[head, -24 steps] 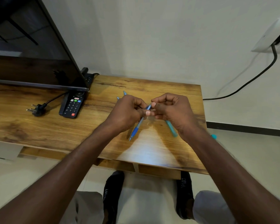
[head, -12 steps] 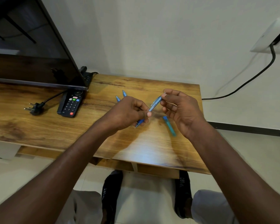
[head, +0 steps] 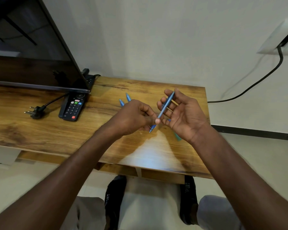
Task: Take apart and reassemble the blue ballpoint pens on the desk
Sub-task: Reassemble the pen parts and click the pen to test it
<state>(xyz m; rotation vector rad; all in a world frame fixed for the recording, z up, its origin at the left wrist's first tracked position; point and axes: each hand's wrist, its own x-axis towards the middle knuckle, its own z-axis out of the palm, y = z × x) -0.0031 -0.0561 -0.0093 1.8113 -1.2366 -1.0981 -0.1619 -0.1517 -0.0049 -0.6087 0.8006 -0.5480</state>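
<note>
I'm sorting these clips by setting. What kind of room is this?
Likely a home living room or bedroom: a TV stands on the wooden desk, with its remote beside it and a wall socket.

Each of the two black shoes carries white lettering running along its upper: the left shoe shows what looks like "PORT", its first letters hidden, and the right shoe reads "SPORT". The remote control on the desk has digit keys and coloured buttons, too small to read
</note>
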